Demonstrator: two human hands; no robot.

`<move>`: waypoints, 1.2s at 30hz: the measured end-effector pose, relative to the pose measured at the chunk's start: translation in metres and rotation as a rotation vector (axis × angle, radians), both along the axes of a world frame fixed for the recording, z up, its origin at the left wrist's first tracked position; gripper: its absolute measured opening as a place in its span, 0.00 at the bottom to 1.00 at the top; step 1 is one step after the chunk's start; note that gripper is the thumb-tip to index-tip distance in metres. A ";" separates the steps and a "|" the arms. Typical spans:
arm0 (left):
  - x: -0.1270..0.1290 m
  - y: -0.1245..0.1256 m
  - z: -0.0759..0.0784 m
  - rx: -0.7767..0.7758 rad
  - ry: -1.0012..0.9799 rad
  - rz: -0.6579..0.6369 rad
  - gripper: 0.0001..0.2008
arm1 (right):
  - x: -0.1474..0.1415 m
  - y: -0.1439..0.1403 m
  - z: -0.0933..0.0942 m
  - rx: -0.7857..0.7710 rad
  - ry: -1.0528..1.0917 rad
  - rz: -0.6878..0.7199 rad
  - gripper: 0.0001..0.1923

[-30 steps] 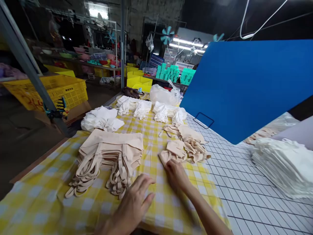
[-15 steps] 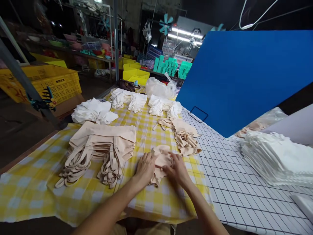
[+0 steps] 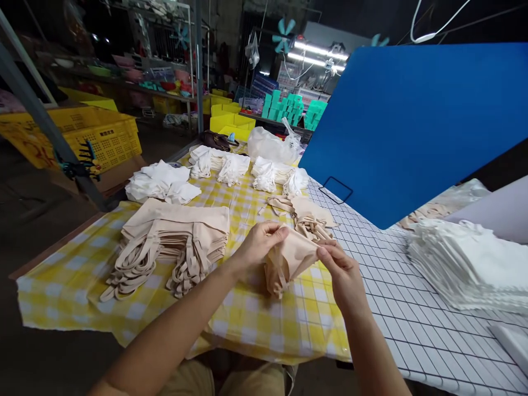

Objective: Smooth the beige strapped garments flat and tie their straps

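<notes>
I hold a crumpled beige garment (image 3: 289,259) with straps up off the table. My left hand (image 3: 259,243) pinches its top left edge and my right hand (image 3: 344,274) pinches its right edge. Below it lies the yellow checked tablecloth (image 3: 264,319). To the left sits a neat stack of folded beige garments (image 3: 173,239) with straps hanging toward me. Just behind my hands is a loose pile of beige garments (image 3: 307,217).
Bundles of white garments (image 3: 231,168) lie at the far end of the cloth, with a clear plastic bag (image 3: 270,146) behind. A blue board (image 3: 412,126) leans over the white grid table (image 3: 412,330). A stack of white fabric (image 3: 470,267) sits right. Yellow crates (image 3: 82,137) stand left.
My hands gathered one beige garment from the loose pile on the cloth and lifted it clear of the table, gripping it at both sides.
</notes>
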State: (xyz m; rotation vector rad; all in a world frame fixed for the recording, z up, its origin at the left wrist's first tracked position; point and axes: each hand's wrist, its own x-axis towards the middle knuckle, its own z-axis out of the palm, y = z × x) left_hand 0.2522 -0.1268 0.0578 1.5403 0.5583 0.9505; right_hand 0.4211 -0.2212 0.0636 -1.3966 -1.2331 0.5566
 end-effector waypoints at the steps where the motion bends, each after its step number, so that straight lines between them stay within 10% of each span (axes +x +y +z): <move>1: 0.003 0.000 0.002 -0.069 -0.046 -0.046 0.20 | 0.000 0.000 0.003 0.004 0.057 0.005 0.14; 9: 0.005 -0.034 -0.008 0.045 0.136 0.340 0.15 | -0.009 -0.002 0.005 -0.058 0.099 -0.137 0.16; 15: 0.010 -0.064 -0.015 0.022 0.362 0.075 0.18 | -0.029 -0.001 0.017 -0.012 -0.053 -0.123 0.16; 21: -0.002 -0.046 0.000 -0.569 -0.252 -0.195 0.13 | -0.021 -0.001 0.028 -0.043 0.148 -0.136 0.15; 25: -0.012 -0.029 -0.026 -0.765 -0.326 -0.080 0.14 | -0.007 0.007 0.000 -0.105 0.116 -0.184 0.16; 30: -0.024 -0.023 -0.079 -0.647 -0.055 0.220 0.12 | 0.006 0.007 -0.056 -0.325 -0.023 -0.154 0.22; 36: -0.026 -0.027 -0.104 -0.619 -0.072 0.163 0.15 | 0.010 -0.012 -0.091 -0.443 -0.272 -0.129 0.13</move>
